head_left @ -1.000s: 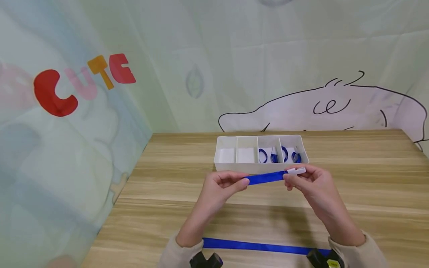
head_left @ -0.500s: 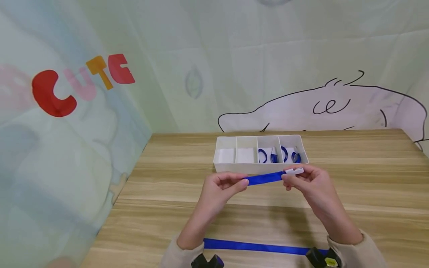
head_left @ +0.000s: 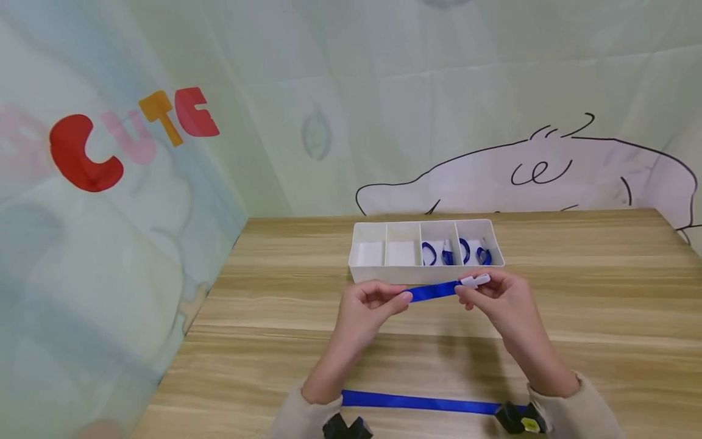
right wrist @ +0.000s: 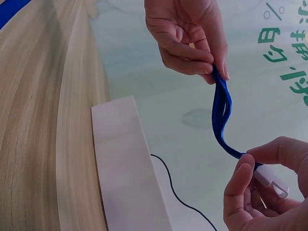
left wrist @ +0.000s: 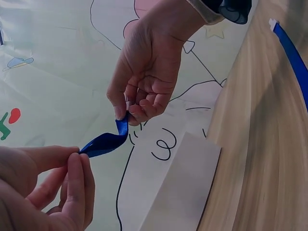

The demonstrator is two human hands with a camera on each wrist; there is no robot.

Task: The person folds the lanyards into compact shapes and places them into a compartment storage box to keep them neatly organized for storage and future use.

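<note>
Drawn closer, left grip [head_left: 363,312] and right grip [head_left: 507,303] pinch a satiny, curving blue ribbon [head_left: 433,292].

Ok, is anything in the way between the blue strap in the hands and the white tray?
No other object is visible between them. The blue strap, pinched by the left hand and right hand, is on the near side of the white tray; only its front wall would probably need clearing.

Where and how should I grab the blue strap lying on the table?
Probably pinch the white clip at the strap's right end, coming from above. The strap looks flat on the table, so its middle offers little edge to get under, while the clip looks stiffer. Your right hand, nearer that end, is holding another strap.
</note>
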